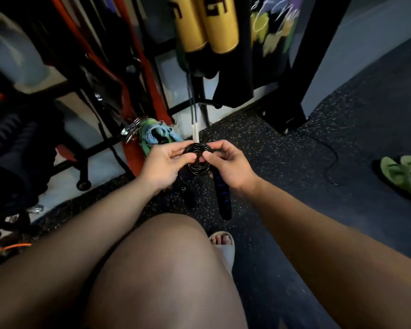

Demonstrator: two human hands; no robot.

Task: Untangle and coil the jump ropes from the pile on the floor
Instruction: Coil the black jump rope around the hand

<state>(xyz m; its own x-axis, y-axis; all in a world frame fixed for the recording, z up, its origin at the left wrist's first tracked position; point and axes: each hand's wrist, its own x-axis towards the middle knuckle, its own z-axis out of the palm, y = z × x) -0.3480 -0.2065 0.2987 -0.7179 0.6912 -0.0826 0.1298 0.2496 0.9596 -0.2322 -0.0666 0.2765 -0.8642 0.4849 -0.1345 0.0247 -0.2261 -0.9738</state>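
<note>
Coils of the black jump rope (pixel 197 148) are pinched by left hand (pixel 164 166) and right hand (pixel 231 167) above the floor (pixel 294 162). If one pinch is loosened, loops could be pulled open by the hanging handle (pixel 221 195).

I log a black jump rope (pixel 198 149) wound into a tight, glossy coil of several loops, pinched on either side by the left grip (pixel 163 167) and right grip (pixel 230 167). Its black-and-blue handle (pixel 221 193) hangs tilted below the coil. A light-blue and green rope bundle (pixel 152 135) lies beyond it on the floor (pixel 282 162).
</note>
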